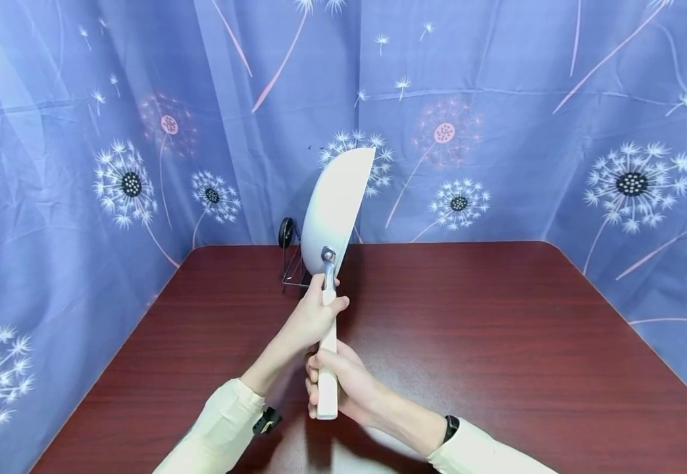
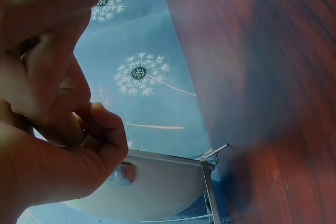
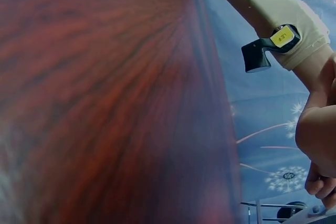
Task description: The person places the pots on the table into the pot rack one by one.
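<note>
Pan (image 1: 337, 201) up on edge over the table (image 1: 497, 329), just in front of the rack (image 1: 293, 263) | my left hand (image 1: 315, 316) wraps the handle (image 1: 327, 368) up top | right hand (image 1: 343, 385) grips the lower end

Frying pan (image 1: 336, 204): white, long pale handle with a metal bracket. You hold it by the handle, on edge, pan body raised above the table before a wire rack (image 1: 293, 263).

Glossy white pan (image 1: 336, 204) (metal rivet), polished wood-grain table (image 1: 497, 342), thin wire rack (image 1: 293, 263).
</note>
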Demonstrator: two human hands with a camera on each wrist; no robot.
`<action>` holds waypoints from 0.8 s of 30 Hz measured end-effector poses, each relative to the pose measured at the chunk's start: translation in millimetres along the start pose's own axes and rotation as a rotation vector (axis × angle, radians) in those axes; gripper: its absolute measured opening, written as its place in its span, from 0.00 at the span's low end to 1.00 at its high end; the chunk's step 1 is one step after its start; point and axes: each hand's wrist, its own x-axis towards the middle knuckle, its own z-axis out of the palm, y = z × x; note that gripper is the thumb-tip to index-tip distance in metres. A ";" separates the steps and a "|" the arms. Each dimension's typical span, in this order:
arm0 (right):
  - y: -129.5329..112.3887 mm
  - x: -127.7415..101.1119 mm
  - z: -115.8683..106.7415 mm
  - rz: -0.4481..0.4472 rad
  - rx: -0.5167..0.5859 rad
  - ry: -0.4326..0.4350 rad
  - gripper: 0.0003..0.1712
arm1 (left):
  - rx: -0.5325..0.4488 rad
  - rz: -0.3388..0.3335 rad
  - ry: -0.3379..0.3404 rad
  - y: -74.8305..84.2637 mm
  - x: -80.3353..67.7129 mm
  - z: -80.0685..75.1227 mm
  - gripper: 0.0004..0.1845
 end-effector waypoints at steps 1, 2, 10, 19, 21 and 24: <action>-1.0 -0.2 -0.3 0.007 -0.009 -0.001 0.03 | 0.002 -0.002 -0.002 0.2 0.1 -0.3 0.21; -1.9 -0.4 -0.6 0.015 -0.018 0.002 0.05 | 0.003 -0.004 -0.004 -0.1 0.5 -0.4 0.22; -6.8 -4.1 -3.6 0.024 -0.075 0.029 0.15 | -0.006 -0.007 -0.028 -2.2 -0.8 -4.6 0.24; -10.1 -7.3 -12.9 -0.047 -0.069 -0.037 0.15 | 0.037 -0.002 -0.116 -4.3 -3.7 -15.8 0.27; -10.8 -7.5 -14.9 -0.056 -0.075 -0.047 0.15 | 0.041 0.008 -0.123 -5.6 -4.1 -18.1 0.29; -11.8 -8.4 -17.5 -0.065 -0.081 -0.055 0.15 | 0.057 0.021 -0.114 -6.8 -4.1 -21.7 0.32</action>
